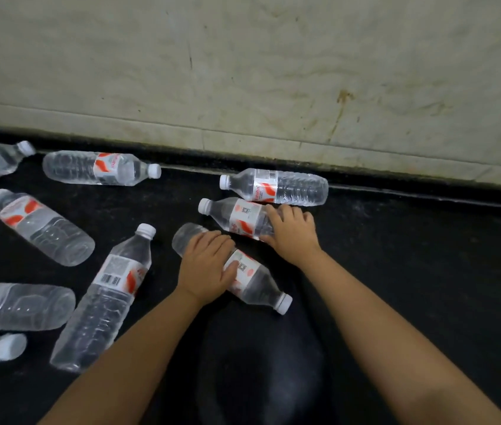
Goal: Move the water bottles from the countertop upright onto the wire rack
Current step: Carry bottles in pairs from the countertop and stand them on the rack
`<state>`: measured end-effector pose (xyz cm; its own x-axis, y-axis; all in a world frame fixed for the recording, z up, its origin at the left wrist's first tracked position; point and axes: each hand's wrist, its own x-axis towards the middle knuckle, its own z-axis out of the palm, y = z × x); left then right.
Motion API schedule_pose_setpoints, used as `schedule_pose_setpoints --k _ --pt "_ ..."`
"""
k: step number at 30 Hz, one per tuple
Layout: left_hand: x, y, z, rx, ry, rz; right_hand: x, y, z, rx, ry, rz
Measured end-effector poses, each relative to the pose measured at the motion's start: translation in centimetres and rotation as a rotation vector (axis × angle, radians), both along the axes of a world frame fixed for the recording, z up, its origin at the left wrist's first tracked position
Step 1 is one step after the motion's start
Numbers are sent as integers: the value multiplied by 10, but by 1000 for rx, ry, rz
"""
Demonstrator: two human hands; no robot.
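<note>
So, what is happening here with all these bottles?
A person is picking up water bottles from a black countertop. The left hand is closed over one lying bottle whose cap points toward the person. The right hand grips a second lying bottle next to it. A third bottle lies just behind, near the wall. Several more lie scattered on the left. All are on their sides, and no wire rack is in view.
</note>
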<state>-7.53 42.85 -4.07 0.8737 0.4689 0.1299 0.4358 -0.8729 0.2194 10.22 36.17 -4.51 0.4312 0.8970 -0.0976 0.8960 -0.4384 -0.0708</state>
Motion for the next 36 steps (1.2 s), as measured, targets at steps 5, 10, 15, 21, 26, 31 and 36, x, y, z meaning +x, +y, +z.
schedule_pose_setpoints --k 5,10,15,21,26,31,36 --pt "-3 3 15 62 153 -180 -12 -32 3 7 29 -42" --pt "-5 -23 11 148 151 -120 -11 -101 0 -14 -15 -42" --pt "-13 -78 13 125 173 -50 -13 -166 4 -37 2 -110" --pt "-9 -136 9 43 201 91 -17 -238 5 -30 30 -221" --pt "-5 -159 4 63 297 225 -16 -272 7 -37 62 -283" --pt "2 -175 7 107 429 349 -15 -284 12 -73 119 -333" --pt "8 -173 11 59 458 397 -28 -273 18 -91 180 -402"
